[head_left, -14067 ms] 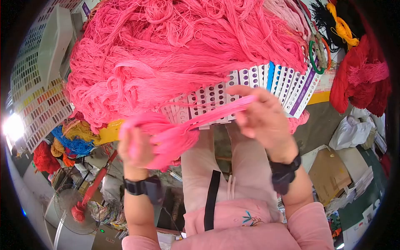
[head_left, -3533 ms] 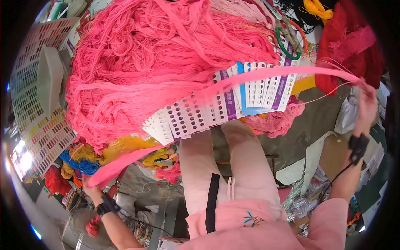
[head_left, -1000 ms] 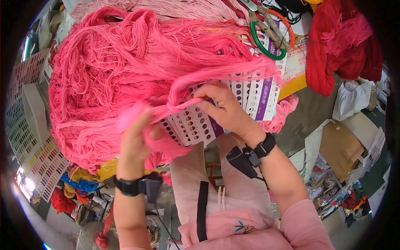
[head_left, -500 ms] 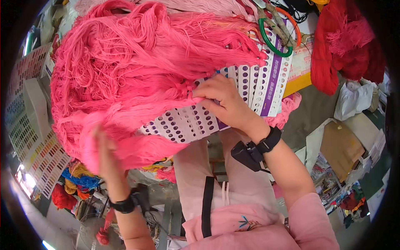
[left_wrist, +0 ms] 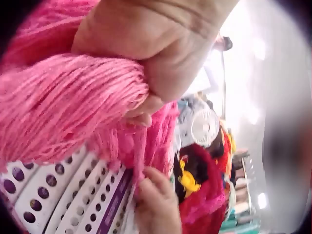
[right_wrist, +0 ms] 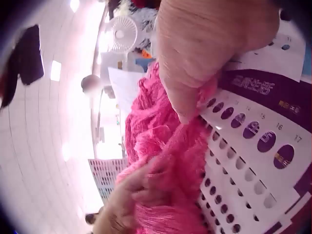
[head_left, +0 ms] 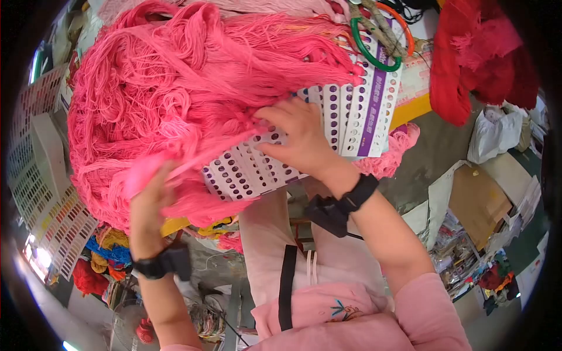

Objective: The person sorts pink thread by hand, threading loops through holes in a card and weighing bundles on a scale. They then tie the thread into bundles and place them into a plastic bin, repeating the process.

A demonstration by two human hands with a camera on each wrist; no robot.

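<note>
A skein of bright pink yarn (left_wrist: 73, 102) hangs looped over my left hand (head_left: 151, 202), whose fingers curl into it in the left wrist view. A twisted strand stretches from there to my right hand (head_left: 301, 137), where thumb and fingers pinch its end. The right wrist view shows the right thumb (right_wrist: 178, 100) pressed on pink yarn, with the left hand (right_wrist: 122, 200) beyond. Both hands are over a fan of white hole-punched cards (head_left: 240, 175). Behind them spreads a big heap of pink yarn (head_left: 146, 99).
Green and orange handled shears (head_left: 377, 63) lie at the back right. Dark red yarn (head_left: 462, 70) hangs beyond the table's right edge. Colour charts (head_left: 55, 216) stand at the left, with blue yarn (head_left: 114, 251) below them. A white fan (left_wrist: 204, 126) stands farther off.
Earlier the skein was stretched wide between both hands. Over the last second my left hand draws its yarn leftward, while the right stays over the cards with the strand's end.
</note>
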